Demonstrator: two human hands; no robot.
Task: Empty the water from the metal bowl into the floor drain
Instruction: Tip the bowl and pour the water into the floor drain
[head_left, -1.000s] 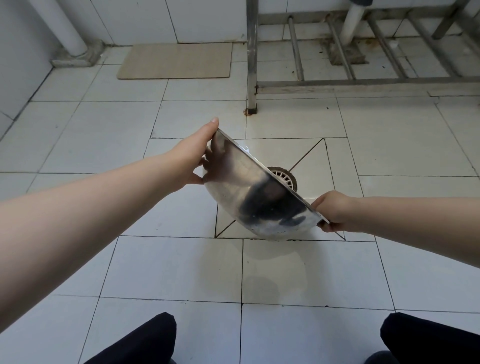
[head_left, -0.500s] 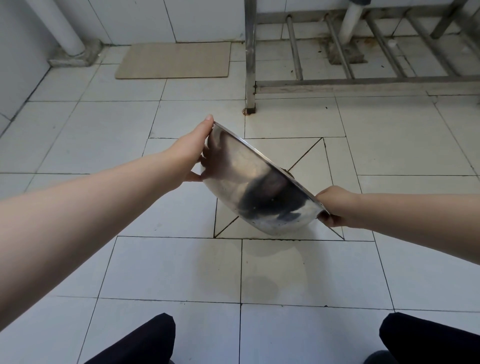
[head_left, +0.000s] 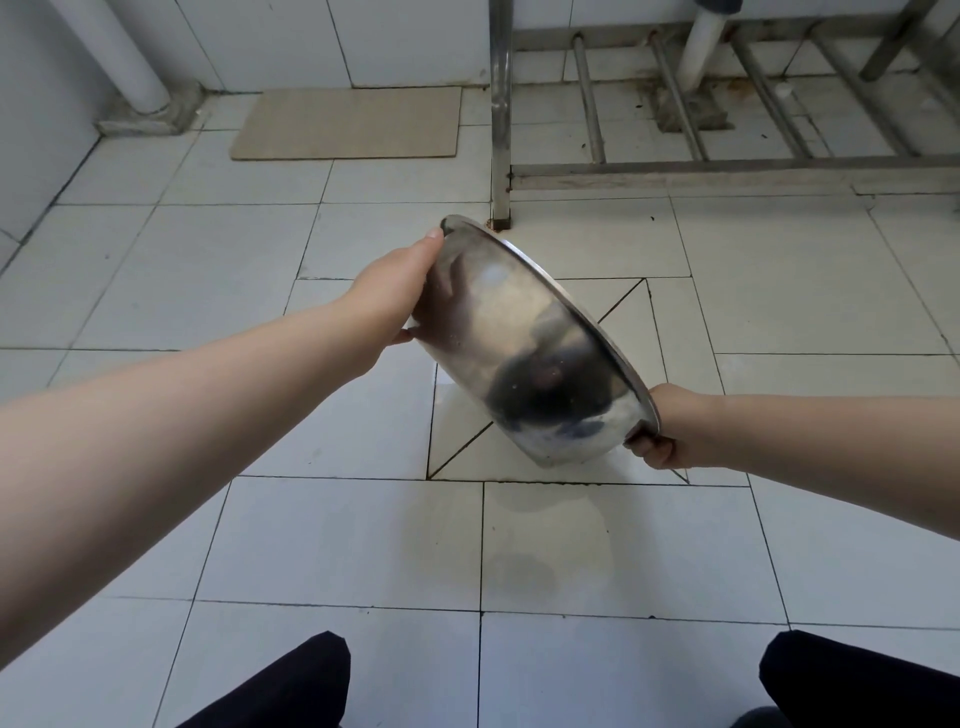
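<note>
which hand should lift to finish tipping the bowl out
Left. The left hand holds the higher rim of the metal bowl; the right hand grips the low rim, a natural pivot.

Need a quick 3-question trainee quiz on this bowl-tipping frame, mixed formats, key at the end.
1. True or false: the metal bowl rests on the floor.
2. Which hand holds the bowl's upper rim?
A) left hand
B) right hand
3. Fill in: the beige mat lies against the ____.

Key: 1 false, it is held tilted, opening turned away from the camera. 2 A. 3 wall.
</note>
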